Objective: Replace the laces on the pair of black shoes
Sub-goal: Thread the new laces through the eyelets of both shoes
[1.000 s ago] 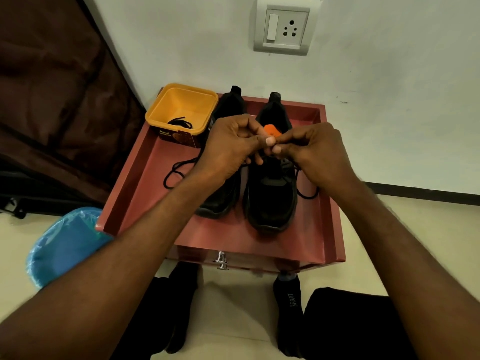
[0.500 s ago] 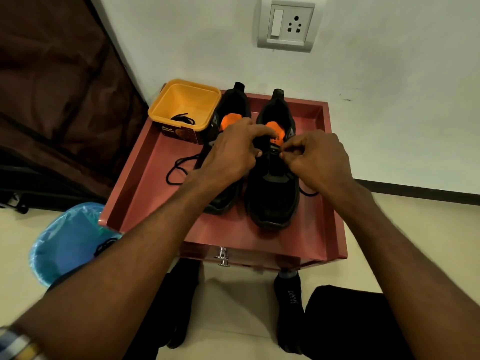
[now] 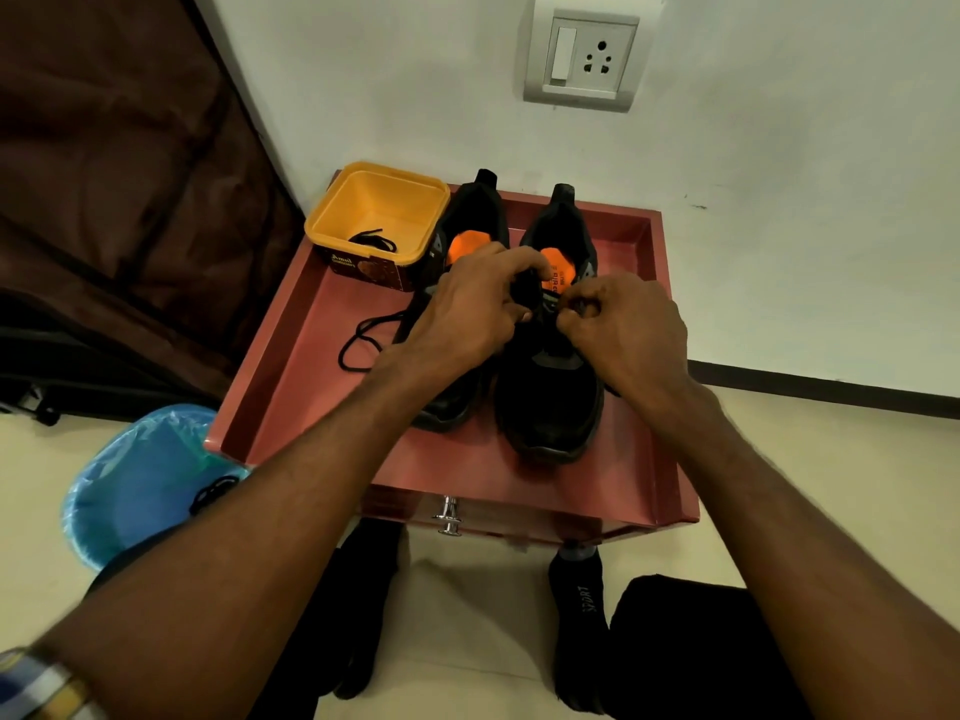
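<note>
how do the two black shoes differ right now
Both hands work at the right shoe: left hand, right hand, fingers curled at its lacing. The left shoe is largely hidden under the left arm, with a loose black lace trailing beside it. Both stand on the red table, showing orange insoles.

Both arms extended, left hand (image 3: 470, 317) and right hand (image 3: 626, 337) fingers curled, pinching

Shoes (image 3: 545, 397): black, matt, cloth-like uppers; insoles (image 3: 553, 262) bright orange. Tub (image 3: 374, 210): yellow plastic, smooth, slight sheen; bin liner (image 3: 135, 475): thin blue plastic, crinkled, glossy. Table (image 3: 311, 356): reddish, smooth painted finish; drawer knob (image 3: 448, 514): shiny metal; socket plate (image 3: 584, 59): white smooth plastic.
</note>
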`<state>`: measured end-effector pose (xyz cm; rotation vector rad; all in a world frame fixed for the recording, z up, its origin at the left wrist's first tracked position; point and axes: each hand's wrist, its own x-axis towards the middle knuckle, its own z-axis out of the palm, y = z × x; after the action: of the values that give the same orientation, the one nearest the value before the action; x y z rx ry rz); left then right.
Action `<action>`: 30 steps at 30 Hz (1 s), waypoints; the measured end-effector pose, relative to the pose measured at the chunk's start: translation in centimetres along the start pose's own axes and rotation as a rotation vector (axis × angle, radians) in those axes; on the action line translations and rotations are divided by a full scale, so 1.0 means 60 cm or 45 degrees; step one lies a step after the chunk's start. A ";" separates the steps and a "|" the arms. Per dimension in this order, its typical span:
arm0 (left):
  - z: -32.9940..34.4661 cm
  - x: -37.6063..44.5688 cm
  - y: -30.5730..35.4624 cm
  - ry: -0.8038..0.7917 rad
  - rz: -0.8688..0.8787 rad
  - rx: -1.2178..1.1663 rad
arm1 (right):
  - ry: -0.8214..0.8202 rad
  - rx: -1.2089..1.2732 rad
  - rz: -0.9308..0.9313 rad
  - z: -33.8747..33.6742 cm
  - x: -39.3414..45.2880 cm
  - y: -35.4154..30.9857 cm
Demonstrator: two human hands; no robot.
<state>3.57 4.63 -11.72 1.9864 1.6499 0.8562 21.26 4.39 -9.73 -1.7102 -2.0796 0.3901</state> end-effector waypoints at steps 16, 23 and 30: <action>-0.006 -0.006 0.004 -0.055 -0.133 -0.064 | -0.130 0.311 0.047 0.020 0.003 0.009; -0.022 -0.010 0.015 0.052 -0.097 -0.043 | -0.374 0.183 -0.119 -0.007 0.015 0.017; -0.083 0.011 0.021 0.329 -0.435 -1.228 | -0.470 0.235 -0.164 -0.031 0.013 0.035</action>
<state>1.09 4.65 -7.15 0.9397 1.2481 1.4423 23.89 5.47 -8.97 -1.4734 -2.3060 0.8843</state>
